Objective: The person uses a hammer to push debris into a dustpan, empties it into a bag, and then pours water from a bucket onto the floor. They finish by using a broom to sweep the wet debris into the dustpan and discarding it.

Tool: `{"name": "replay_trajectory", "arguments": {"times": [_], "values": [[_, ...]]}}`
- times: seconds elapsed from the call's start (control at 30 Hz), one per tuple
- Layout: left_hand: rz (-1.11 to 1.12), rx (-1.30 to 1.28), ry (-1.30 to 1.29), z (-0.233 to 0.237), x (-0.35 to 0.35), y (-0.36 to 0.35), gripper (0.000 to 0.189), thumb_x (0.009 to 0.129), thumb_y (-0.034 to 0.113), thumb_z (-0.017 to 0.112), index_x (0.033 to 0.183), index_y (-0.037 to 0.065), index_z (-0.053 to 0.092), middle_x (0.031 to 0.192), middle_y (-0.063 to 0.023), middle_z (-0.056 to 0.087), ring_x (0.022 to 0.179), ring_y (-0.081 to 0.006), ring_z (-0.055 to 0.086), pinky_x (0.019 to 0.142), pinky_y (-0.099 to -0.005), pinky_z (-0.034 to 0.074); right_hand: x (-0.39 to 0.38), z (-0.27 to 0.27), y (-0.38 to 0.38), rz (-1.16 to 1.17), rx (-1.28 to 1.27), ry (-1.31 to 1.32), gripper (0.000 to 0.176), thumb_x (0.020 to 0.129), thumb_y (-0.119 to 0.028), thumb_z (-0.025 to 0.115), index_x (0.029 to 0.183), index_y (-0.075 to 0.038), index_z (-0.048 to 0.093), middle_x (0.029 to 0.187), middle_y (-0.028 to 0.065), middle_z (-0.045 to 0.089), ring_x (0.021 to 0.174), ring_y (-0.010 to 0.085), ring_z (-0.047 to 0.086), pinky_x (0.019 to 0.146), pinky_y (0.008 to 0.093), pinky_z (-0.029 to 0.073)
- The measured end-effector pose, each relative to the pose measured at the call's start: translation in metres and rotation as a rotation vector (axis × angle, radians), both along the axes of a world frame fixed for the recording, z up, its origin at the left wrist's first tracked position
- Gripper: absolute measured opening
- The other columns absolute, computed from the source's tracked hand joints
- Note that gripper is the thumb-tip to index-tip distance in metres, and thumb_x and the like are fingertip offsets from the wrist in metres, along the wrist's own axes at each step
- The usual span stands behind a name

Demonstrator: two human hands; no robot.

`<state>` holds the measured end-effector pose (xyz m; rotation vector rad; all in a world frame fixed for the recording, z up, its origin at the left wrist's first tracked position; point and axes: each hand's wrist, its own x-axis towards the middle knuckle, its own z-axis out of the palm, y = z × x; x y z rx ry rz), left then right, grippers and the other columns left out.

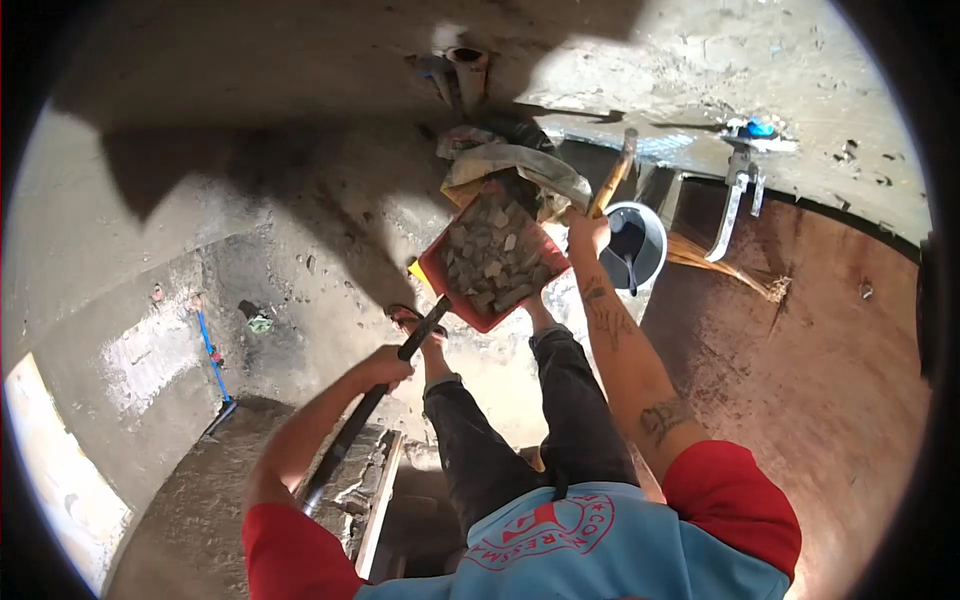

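Note:
A red dustpan heaped with rubble is held in front of my legs, above the floor. My left hand is wrapped around its long dark handle, which runs from the pan's near edge down to the left. My right hand, at the pan's right edge, is closed around a wooden handle that sticks up past it. The far end of the pan is at the mouth of a pale sack. How deep the sack is filled is hidden.
A grey bucket with something dark inside stands right of my right hand. Broom bristles lie beyond it. A pipe and a metal fixture are by the wall; a blue pipe runs along the left wall.

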<state>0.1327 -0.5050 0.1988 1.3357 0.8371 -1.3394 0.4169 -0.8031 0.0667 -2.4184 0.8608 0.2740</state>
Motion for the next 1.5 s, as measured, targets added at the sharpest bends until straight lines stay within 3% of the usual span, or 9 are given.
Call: {"name": "replay_trajectory", "arguments": {"times": [0.33,0.43,0.6,0.87,1.13,1.2,1.23,1.33,1.5], "values": [[0.306,-0.184,0.344,0.005,0.094,0.001,0.022,0.079,0.007,0.059,0.069,0.011,0.040,0.050,0.0042,0.040,0.036,-0.0058,0.038,0.033,-0.0229,0.031,-0.002,-0.015,-0.082,0.349,0.031,0.059,0.050,0.066,-0.042,0.071,0.090,0.000,0.057,0.083,0.0211,0.064,0.081,0.0346,0.063,0.072,0.0405,0.049],[0.337,-0.138,0.375,0.016,0.120,0.001,0.025,0.081,0.009,0.058,0.066,0.014,0.039,0.049,0.0055,0.037,0.036,-0.0047,0.035,0.034,-0.0225,0.030,0.002,-0.008,-0.088,0.435,0.066,0.143,0.032,0.070,-0.022,0.063,0.091,0.001,0.057,0.079,0.0226,0.063,0.079,0.0371,0.063,0.069,0.0432,0.049],[0.298,-0.038,0.377,0.022,0.150,-0.023,0.027,0.082,0.011,0.056,0.062,0.014,0.038,0.050,0.0053,0.038,0.037,-0.0048,0.035,0.035,-0.0226,0.029,-0.003,-0.012,-0.062,0.538,0.098,0.360,0.032,0.066,-0.019,0.065,0.090,0.001,0.059,0.081,0.0239,0.063,0.081,0.0358,0.064,0.070,0.0433,0.050],[0.349,-0.013,0.573,0.069,0.184,-0.037,0.025,0.084,0.009,0.053,0.066,0.015,0.037,0.051,0.0078,0.036,0.037,-0.0029,0.033,0.036,-0.0212,0.029,-0.025,-0.028,-0.056,0.475,0.182,0.322,0.050,0.062,-0.034,0.076,0.095,0.000,0.060,0.086,0.0191,0.065,0.084,0.0350,0.064,0.071,0.0410,0.050],[0.324,-0.046,0.605,0.067,0.238,-0.058,0.023,0.086,0.014,0.054,0.066,0.012,0.042,0.051,0.0052,0.041,0.040,-0.0037,0.040,0.039,-0.0203,0.036,0.011,-0.011,-0.063,0.271,0.268,0.408,0.034,0.059,-0.018,0.068,0.088,-0.001,0.063,0.081,0.0216,0.065,0.081,0.0339,0.064,0.067,0.0403,0.051],[0.417,-0.088,0.662,0.075,0.256,-0.073,0.023,0.088,0.018,0.053,0.069,0.011,0.043,0.052,0.0052,0.042,0.041,-0.0030,0.041,0.040,-0.0195,0.037,0.011,-0.015,-0.060,0.202,0.176,0.237,0.032,0.061,-0.020,0.066,0.085,0.001,0.063,0.078,0.0227,0.064,0.078,0.0337,0.065,0.065,0.0396,0.051],[0.483,-0.009,0.712,0.079,0.260,-0.078,0.016,0.092,0.018,0.047,0.091,0.001,0.046,0.057,0.0051,0.041,0.041,-0.0031,0.038,0.036,-0.0181,0.032,0.016,-0.015,-0.065,0.232,0.172,0.156,0.030,0.063,-0.019,0.065,0.085,0.001,0.064,0.076,0.0224,0.064,0.074,0.0331,0.066,0.064,0.0395,0.051],[0.550,-0.054,0.742,0.062,0.262,-0.055,0.019,0.093,0.019,0.046,0.089,0.000,0.046,0.059,0.0049,0.043,0.042,-0.0038,0.040,0.037,-0.0177,0.035,0.041,-0.013,-0.083,0.162,0.426,0.444,0.032,0.065,-0.020,0.065,0.089,0.002,0.063,0.075,0.0195,0.065,0.073,0.0294,0.067,0.061,0.0386,0.052],[0.700,-0.247,0.752,0.071,0.279,-0.073,0.021,0.091,0.019,0.046,0.087,-0.002,0.045,0.063,-0.0016,0.048,0.050,-0.0071,0.049,0.044,-0.0208,0.044,0.026,-0.035,-0.085,0.278,0.325,0.384,0.027,0.065,-0.019,0.063,0.079,0.003,0.064,0.072,0.0190,0.065,0.063,0.0250,0.067,0.053,0.0358,0.052]]}}
